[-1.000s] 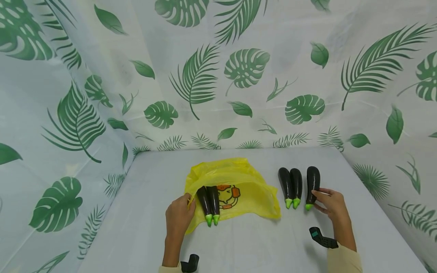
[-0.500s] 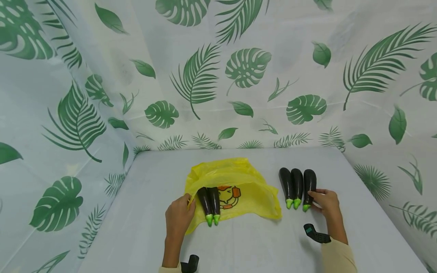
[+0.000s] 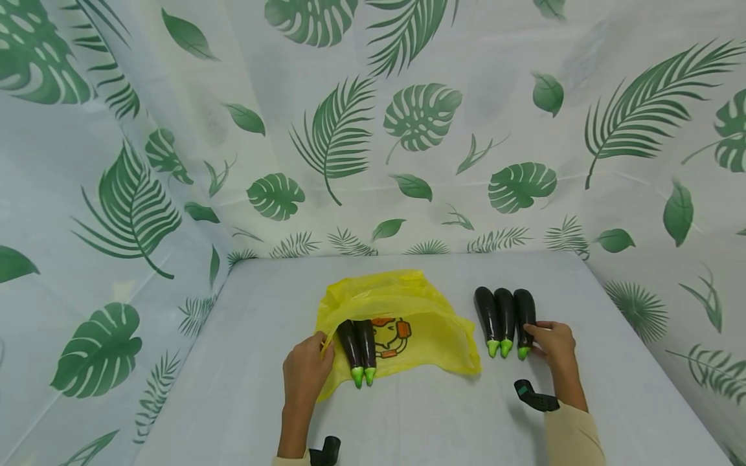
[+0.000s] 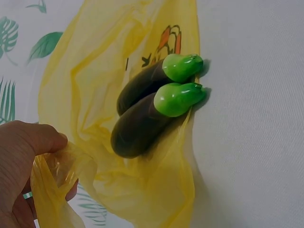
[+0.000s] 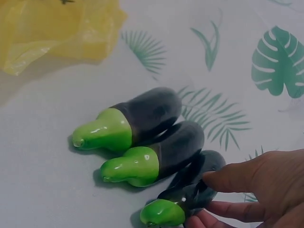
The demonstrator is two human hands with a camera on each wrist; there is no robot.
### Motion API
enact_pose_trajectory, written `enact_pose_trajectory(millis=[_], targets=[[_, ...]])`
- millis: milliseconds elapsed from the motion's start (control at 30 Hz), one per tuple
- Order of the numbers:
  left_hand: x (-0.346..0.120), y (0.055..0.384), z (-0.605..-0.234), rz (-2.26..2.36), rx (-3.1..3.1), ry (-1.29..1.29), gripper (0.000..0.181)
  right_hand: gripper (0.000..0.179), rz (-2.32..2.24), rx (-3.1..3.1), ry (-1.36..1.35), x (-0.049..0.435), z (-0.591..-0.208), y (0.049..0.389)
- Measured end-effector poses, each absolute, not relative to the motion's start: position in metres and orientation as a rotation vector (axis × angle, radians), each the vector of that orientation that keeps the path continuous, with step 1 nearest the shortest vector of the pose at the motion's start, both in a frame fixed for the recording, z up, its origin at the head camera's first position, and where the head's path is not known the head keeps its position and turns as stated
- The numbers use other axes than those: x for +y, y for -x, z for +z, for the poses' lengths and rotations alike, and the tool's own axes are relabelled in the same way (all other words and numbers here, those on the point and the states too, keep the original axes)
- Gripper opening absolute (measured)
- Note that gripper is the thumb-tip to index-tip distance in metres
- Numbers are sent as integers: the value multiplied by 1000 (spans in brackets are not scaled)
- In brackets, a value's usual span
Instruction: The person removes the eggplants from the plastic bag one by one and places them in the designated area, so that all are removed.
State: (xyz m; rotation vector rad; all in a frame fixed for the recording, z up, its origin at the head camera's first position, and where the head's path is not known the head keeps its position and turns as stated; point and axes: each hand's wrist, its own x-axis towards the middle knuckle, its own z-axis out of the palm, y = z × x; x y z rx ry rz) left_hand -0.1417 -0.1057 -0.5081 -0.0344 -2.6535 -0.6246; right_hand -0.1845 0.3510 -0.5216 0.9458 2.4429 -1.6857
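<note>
My left hand [image 3: 305, 366] pinches the left edge of a yellow plastic bag [image 3: 434, 346] and lifts its mouth open. Two dark eggplants with green stem ends lie side by side in that mouth; the left wrist view shows the nearer eggplant [image 4: 137, 133] and the farther eggplant [image 4: 142, 85], stems pointing out past the bag's edge. On the right, three more eggplants lie in a row: a left one [image 3: 488, 317], a middle one [image 3: 506, 317] and a right one [image 3: 524, 307]. With thumb and fingers on either side, my right hand [image 3: 555, 343] holds the right one, close beside the middle one.
A white table [image 3: 419, 421] lies under everything. Behind it and to the left hang white sheets with green leaf prints [image 3: 422, 116]. Each wrist carries a black camera mount, such as the right mount [image 3: 536, 396].
My right hand has slid the right eggplant leftward, up close to the other two, moving less in the last half second. The left hand and the bag have stayed in place.
</note>
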Motion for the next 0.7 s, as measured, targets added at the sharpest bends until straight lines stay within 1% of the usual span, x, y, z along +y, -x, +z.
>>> enact_pose_trajectory(millis=[700], targets=[[-106,141,-506,-636,-2657,24,12,59,-1645,2472,-979,347,-527,186]])
